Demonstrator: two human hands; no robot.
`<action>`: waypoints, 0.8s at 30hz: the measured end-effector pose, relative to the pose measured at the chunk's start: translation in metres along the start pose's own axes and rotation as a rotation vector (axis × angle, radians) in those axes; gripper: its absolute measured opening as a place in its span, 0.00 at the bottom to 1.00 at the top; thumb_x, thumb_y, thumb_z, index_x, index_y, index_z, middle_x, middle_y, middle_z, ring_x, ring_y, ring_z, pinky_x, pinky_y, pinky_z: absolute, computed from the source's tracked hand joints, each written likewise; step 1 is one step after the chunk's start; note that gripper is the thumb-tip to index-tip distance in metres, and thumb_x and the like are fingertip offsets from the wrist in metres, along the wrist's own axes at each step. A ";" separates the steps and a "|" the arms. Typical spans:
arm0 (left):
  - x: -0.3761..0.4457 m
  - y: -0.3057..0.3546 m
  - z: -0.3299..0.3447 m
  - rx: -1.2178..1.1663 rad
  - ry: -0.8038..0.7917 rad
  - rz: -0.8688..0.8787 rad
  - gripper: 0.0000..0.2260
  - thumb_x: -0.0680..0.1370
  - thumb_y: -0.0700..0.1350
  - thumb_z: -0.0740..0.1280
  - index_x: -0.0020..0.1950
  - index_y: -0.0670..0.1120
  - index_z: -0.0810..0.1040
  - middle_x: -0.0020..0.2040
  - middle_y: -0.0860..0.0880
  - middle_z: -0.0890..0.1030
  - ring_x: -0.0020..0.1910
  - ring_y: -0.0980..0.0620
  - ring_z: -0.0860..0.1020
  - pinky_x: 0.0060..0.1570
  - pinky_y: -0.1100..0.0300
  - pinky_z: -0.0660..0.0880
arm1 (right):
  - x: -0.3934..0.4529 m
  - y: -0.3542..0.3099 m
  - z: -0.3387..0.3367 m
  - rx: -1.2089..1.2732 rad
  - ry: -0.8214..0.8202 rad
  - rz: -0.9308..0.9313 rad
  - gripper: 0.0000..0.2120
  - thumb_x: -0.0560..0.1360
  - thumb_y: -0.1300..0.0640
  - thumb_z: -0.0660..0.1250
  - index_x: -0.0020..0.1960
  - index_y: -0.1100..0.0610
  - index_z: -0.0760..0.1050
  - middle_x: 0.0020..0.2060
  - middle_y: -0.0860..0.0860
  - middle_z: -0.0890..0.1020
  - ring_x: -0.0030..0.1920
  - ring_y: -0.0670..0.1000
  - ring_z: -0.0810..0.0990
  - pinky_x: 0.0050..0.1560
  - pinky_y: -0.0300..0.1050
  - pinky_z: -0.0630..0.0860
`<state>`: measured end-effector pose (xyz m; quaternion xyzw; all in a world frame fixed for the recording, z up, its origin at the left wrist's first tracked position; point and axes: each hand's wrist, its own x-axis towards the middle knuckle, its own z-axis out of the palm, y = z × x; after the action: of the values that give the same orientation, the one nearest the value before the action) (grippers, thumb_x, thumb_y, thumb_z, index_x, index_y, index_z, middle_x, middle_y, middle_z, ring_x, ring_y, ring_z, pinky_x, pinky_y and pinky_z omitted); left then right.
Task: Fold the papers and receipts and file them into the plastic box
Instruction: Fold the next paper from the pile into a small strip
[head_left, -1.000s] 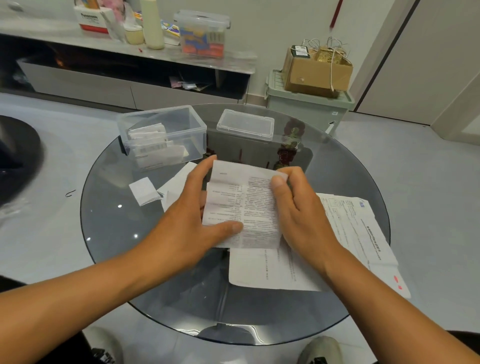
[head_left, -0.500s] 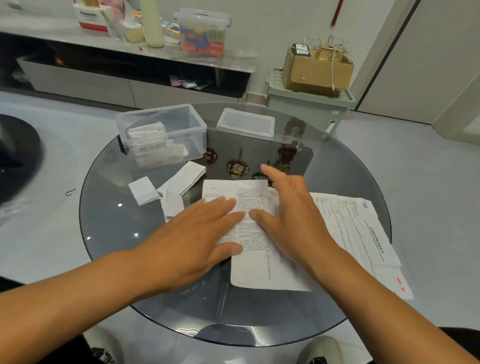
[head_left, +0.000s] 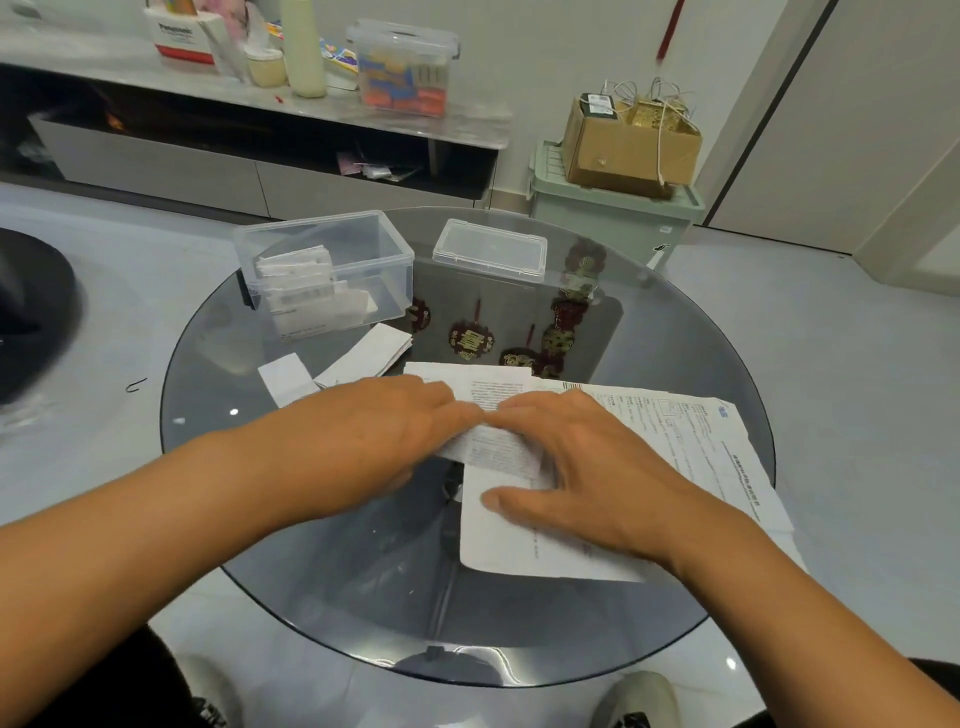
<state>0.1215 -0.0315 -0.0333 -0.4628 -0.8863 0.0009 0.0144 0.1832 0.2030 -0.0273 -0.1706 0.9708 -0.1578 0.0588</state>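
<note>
both hands, left hand (head_left: 363, 436) and right hand (head_left: 582, 467), press flat with straight fingers on the printed paper (head_left: 493, 415) on the glass table (head_left: 311, 571), near the plastic box (head_left: 324, 270); its print is unreadable.

Even, soft indoor light; small bright glints on the glass desk (head_left: 291, 467). Wide-angle view bends lines at the edges. Left margin slightly blurred.

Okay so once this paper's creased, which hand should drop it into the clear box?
Probably the left hand: the plastic box sits at the table's far left, on its side, while the right hand lies across the paper stack, farther away.
</note>
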 end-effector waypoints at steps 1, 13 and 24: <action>0.002 -0.001 0.002 -0.046 0.043 -0.038 0.27 0.79 0.41 0.62 0.75 0.59 0.61 0.58 0.54 0.76 0.52 0.54 0.73 0.46 0.59 0.70 | 0.000 0.001 0.001 0.005 0.037 -0.005 0.33 0.77 0.34 0.67 0.78 0.37 0.61 0.74 0.37 0.69 0.70 0.41 0.64 0.70 0.42 0.64; 0.002 -0.011 0.007 -0.777 0.086 -0.377 0.11 0.84 0.52 0.61 0.63 0.67 0.72 0.49 0.59 0.78 0.45 0.55 0.77 0.42 0.63 0.74 | 0.016 0.020 0.009 0.459 0.142 0.170 0.29 0.80 0.51 0.71 0.73 0.29 0.63 0.54 0.34 0.81 0.50 0.39 0.81 0.52 0.38 0.80; 0.002 -0.002 0.010 -0.473 0.130 -0.244 0.13 0.81 0.54 0.66 0.66 0.64 0.72 0.55 0.63 0.76 0.52 0.62 0.75 0.52 0.59 0.75 | 0.019 0.019 0.005 0.572 0.035 0.182 0.24 0.71 0.36 0.75 0.66 0.33 0.73 0.55 0.32 0.77 0.50 0.31 0.77 0.49 0.34 0.75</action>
<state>0.1185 -0.0311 -0.0429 -0.3420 -0.9085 -0.2373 -0.0372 0.1600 0.2113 -0.0392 -0.0564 0.8992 -0.4218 0.1018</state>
